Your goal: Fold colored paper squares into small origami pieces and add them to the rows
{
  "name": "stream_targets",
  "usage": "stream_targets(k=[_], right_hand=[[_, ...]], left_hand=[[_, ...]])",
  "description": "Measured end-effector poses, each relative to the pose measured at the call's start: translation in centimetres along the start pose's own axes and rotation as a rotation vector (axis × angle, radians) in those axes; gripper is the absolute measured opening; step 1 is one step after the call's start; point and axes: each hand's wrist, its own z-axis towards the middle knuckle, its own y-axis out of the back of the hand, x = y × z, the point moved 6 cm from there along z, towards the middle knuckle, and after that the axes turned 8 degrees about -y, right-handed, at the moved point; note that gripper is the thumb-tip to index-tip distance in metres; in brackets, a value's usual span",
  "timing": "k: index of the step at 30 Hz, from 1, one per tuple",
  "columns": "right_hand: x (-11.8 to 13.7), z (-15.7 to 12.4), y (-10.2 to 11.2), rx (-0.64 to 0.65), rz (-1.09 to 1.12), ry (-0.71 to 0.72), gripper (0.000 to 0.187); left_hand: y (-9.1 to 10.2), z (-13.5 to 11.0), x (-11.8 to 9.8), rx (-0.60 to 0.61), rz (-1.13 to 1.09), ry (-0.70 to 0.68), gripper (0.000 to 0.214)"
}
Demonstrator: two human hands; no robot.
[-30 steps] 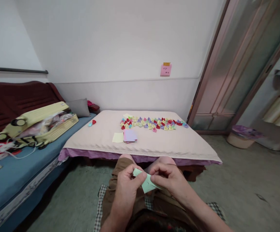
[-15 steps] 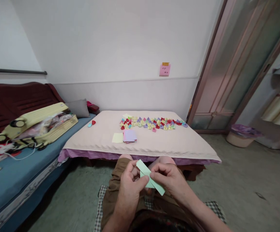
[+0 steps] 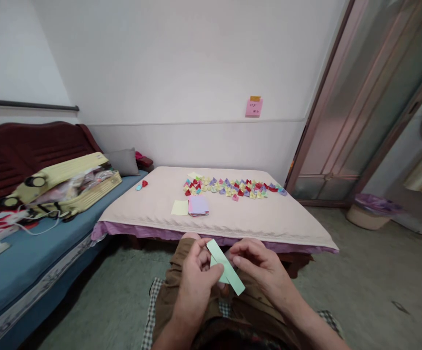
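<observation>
Over my lap I hold a light green paper strip (image 3: 229, 273), folded long and narrow and slanting down to the right. My left hand (image 3: 195, 278) pinches its middle with the thumb on top. My right hand (image 3: 261, 268) has its fingers curled at the strip's upper right side, touching it. On the low table (image 3: 276, 216) in front lie a row of several small folded paper pieces (image 3: 233, 187) in red, yellow, purple and blue, and a stack of paper sheets (image 3: 198, 205) beside a single yellow sheet (image 3: 179, 207).
A blue-covered sofa (image 3: 25, 262) on the left carries a yellow case (image 3: 65, 182) and a grey cushion (image 3: 122, 162). Two small folded pieces (image 3: 141, 185) lie at the table's left edge. A glass door (image 3: 360, 97) and a lined basket (image 3: 371, 211) stand at the right. A pink note (image 3: 254, 107) hangs on the wall.
The green paper went from a loose fold to a flat narrow strip, and my hands shifted slightly upward. The view drifted a little to the left.
</observation>
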Motion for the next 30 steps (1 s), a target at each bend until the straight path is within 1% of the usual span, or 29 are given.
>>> stream_targets(k=[3, 6, 10, 12, 14, 16, 18, 19, 22, 24, 27, 30], right_hand=[[-0.6, 0.1, -0.9, 0.067, 0.068, -0.089, 0.013], [-1.9, 0.1, -1.6, 0.133, 0.144, -0.189, 0.016], [-2.5, 0.0, -1.9, 0.181, 0.154, -0.201, 0.016], [-2.3, -0.1, -2.0, 0.177, 0.15, -0.193, 0.016], [-2.0, -0.3, -1.9, 0.134, 0.148, -0.182, 0.017], [-1.7, -0.5, -1.7, 0.064, 0.119, -0.152, 0.018], [-1.3, -0.7, -1.7, 0.012, 0.049, -0.092, 0.019], [-1.1, -0.7, -1.7, -0.003, 0.006, -0.056, 0.019], [-0.8, -0.8, -2.1, -0.027, -0.096, 0.043, 0.02], [-0.7, -0.9, -2.2, -0.051, -0.142, 0.078, 0.02], [-0.7, -1.0, -2.5, -0.079, -0.204, 0.112, 0.021], [-0.7, -1.2, -2.8, -0.087, -0.27, 0.157, 0.021]], left_hand=[[0.1, 0.0, 0.0, 0.026, 0.188, -0.063, 0.05], [0.1, -0.1, -0.4, 0.063, 0.311, -0.109, 0.051], [-0.2, -0.1, -0.8, 0.136, 0.363, -0.102, 0.054], [-0.3, -0.1, -1.1, 0.131, 0.383, -0.117, 0.053], [0.0, -0.2, -1.4, 0.067, 0.375, -0.165, 0.052], [0.5, -0.5, -1.9, -0.051, 0.348, -0.239, 0.05], [0.9, -1.0, -2.4, -0.148, 0.333, -0.308, 0.046], [1.0, -1.2, -2.6, -0.172, 0.331, -0.338, 0.043], [1.0, -1.7, -3.1, -0.183, 0.295, -0.396, 0.036], [1.1, -1.9, -3.2, -0.218, 0.269, -0.421, 0.03], [1.4, -1.8, -3.2, -0.273, 0.246, -0.436, 0.02], [1.5, -1.6, -3.1, -0.283, 0.218, -0.421, 0.011]])
